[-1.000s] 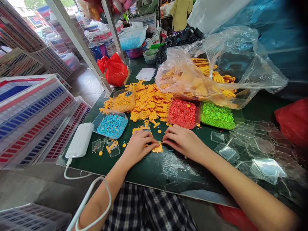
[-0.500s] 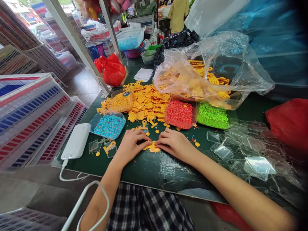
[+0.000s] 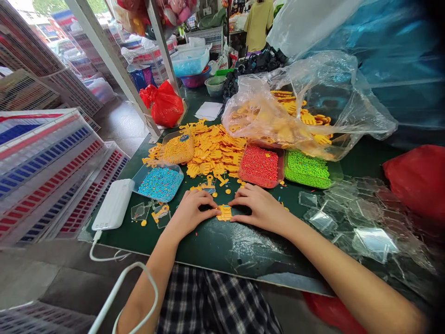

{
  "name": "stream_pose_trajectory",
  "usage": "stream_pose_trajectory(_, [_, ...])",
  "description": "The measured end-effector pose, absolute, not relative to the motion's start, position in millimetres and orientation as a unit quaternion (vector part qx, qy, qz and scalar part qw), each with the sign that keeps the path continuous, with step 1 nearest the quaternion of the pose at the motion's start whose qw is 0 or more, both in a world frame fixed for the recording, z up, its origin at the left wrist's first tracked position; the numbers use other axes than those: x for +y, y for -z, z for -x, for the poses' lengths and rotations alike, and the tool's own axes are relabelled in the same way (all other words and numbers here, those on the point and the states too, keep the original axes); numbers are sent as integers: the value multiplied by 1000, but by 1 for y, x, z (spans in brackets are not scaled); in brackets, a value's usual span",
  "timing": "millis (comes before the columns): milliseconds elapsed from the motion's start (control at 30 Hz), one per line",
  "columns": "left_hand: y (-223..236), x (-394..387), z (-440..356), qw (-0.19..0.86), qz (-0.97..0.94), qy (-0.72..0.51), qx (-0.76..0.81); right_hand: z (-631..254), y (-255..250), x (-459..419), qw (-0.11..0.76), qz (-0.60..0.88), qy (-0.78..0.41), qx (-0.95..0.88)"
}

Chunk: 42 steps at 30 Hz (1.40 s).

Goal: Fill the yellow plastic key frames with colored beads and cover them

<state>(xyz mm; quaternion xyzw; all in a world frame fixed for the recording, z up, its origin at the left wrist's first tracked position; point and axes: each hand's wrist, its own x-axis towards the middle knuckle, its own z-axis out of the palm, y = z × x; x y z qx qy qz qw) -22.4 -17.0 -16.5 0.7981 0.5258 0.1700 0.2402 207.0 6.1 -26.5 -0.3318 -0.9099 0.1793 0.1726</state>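
A small flat yellow plastic piece [image 3: 225,213] lies on the dark green table between my hands. My left hand [image 3: 192,209] pinches its left edge with thumb and index finger. On the other side, my right hand [image 3: 259,207] has thumb and index finger apart by the piece's right edge. Just beyond are loose yellow plastic parts [image 3: 210,182] and small yellow discs. Behind them spreads a heap of yellow hand-shaped parts [image 3: 217,150]. Tubs of blue beads [image 3: 159,182], yellow beads [image 3: 175,148], red beads [image 3: 259,163] and green beads [image 3: 307,168] stand around it.
A white power bank [image 3: 113,204] with a cable lies at the table's left edge. Clear plastic cases [image 3: 358,208] are scattered on the right. A clear bag [image 3: 288,116] of yellow parts stands at the back, and a red bag [image 3: 167,105] sits by the post.
My right hand's thumb and index finger have spread apart and moved off the yellow piece, so more of it shows. My left hand stays at its left edge. The view has shifted slightly.
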Motion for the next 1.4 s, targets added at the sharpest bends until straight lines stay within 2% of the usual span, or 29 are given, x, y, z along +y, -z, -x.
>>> stream_pose_trajectory(233, [17,-16,18,254,-793,-173,525,-200,28,0,176,349,-173,-904])
stream_pose_trajectory(400, [10,-14,22,208,-810,-200,511,-196,23,-6,170,359,-122,-910])
stream_pose_trajectory(533, [-16,20,44,76,-785,-284,546,-196,20,-9,162,355,-90,-916])
stream_pose_trajectory(633, [-35,66,67,-67,-718,-277,635,-196,19,-10,163,353,-68,-919])
stream_pose_trajectory(667, [-39,81,74,-86,-705,-249,659,-196,19,-11,164,354,-62,-919])
stream_pose_trajectory(800, [-41,113,87,-73,-695,-142,702,-195,20,-13,173,356,-53,-917])
stream_pose_trajectory(967, [-37,84,67,-68,-784,-153,598,-195,22,-13,176,353,-55,-917])
stream_pose_trajectory(1100, [-30,55,52,-70,-839,-55,537,-194,23,-12,183,349,-51,-918])
stream_pose_trajectory(1233, [-20,48,49,-87,-849,3,522,-194,24,-12,188,344,-38,-919])
stream_pose_trajectory(1400, [-12,50,48,-94,-845,5,526,-194,25,-12,194,340,-30,-920])
